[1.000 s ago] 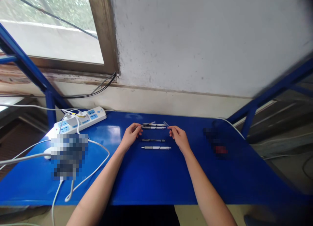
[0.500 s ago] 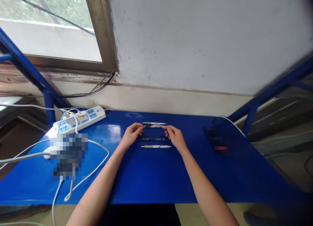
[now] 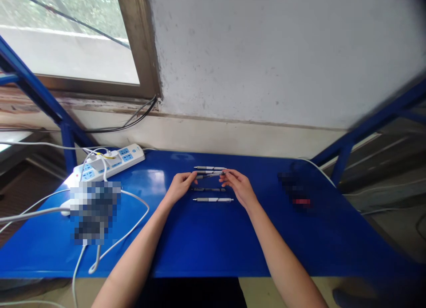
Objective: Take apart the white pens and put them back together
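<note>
Between my two hands, a pen (image 3: 212, 175) with a grey grip and pale barrel is held nearly level just above the table, its right end slightly higher. My left hand (image 3: 180, 185) pinches its left end; my right hand (image 3: 237, 185) has thumb and fingers closed at its right end. Behind it lie a white pen with a dark grip (image 3: 213, 167) and another white-and-dark pen (image 3: 207, 171), partly overlapped. Nearer me, a dark pen (image 3: 209, 190) lies crosswise, its left tip close to my left hand. Nearest is a white-and-grey pen (image 3: 213, 200).
A blue table (image 3: 213, 246) stands against a wall. On its left are a white power strip (image 3: 116, 162), looping white cables (image 3: 141, 219) and a pixelated object (image 3: 95, 212). Another pixelated dark object (image 3: 296, 192) lies on the right. Blue metal posts (image 3: 68, 139) rise at the sides.
Both hands have shifted slightly, the left turning lower. The held pen, formerly hard to separate from those behind it, now shows clearly between my hands, nearer to me.
</note>
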Demonstrator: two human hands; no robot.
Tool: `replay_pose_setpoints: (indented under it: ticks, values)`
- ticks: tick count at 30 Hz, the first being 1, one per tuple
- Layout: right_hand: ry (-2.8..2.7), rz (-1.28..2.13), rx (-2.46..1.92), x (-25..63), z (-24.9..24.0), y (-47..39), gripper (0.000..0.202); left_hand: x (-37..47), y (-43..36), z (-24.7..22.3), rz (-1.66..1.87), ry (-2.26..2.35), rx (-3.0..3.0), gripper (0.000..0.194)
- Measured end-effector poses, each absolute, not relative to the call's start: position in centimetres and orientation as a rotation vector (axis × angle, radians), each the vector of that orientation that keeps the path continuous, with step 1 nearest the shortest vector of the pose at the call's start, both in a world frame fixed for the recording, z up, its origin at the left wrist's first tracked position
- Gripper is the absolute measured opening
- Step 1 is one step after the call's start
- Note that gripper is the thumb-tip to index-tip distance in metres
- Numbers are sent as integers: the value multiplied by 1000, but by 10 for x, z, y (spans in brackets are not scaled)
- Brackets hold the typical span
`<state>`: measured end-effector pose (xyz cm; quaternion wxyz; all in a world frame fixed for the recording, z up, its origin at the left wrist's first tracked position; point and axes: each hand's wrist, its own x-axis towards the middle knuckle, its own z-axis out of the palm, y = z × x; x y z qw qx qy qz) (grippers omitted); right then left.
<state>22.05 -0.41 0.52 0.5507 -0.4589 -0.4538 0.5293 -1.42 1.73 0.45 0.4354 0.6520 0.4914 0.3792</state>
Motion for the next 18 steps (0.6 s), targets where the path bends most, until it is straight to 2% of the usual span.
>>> replay_pose_setpoints:
  ticks: [4,10,18]
  values:
    - [-1163,1239,-1164,217,3,-5,35,-15,17,5,948,1240,1597,57]
    - [-1217,1234,-1215,217,1,-6,36,-13,14,12,1033,1071,1500,35]
    - [-1064,1305,-1149,218,3,-6,33,-12,17,10,1070,1122,1426,44]
